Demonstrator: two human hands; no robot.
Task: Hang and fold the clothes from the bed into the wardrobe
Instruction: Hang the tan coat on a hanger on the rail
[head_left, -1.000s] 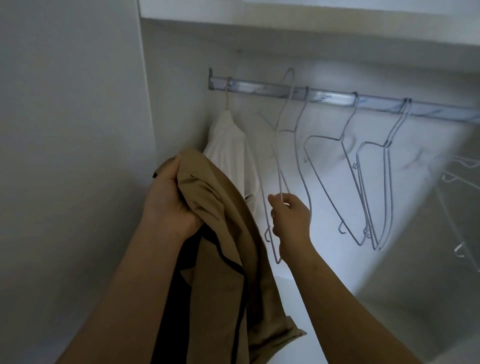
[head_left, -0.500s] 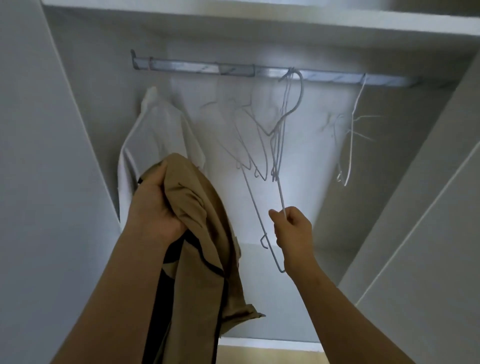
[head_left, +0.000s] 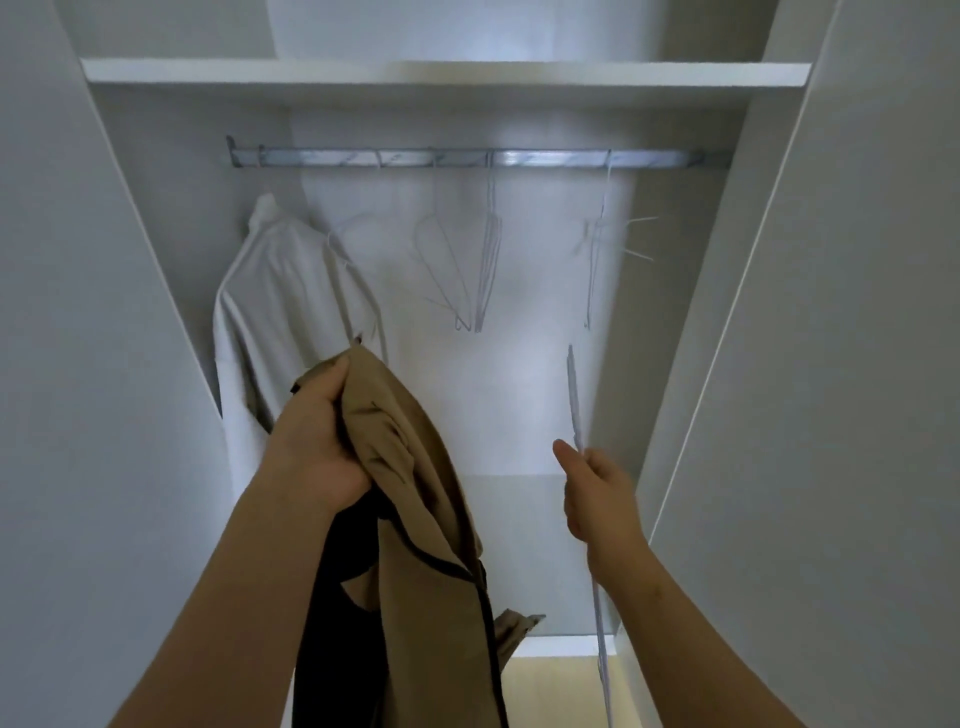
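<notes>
The left hand (head_left: 311, 447) grips the tan garment (head_left: 415, 493) (black-trimmed); the right hand (head_left: 605, 501), its grip narrow, pinches a wire hanger (head_left: 574, 400) below the rail (head_left: 467, 157).

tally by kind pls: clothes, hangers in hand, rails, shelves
clothes: 2 (tan garment in left hand, white garment hanging under rail)
hangers in hand: 1 (hanger in right hand)
rail: 1
shelf: 1
total: 5
bare hangers on the rail: too blurred to count
</notes>
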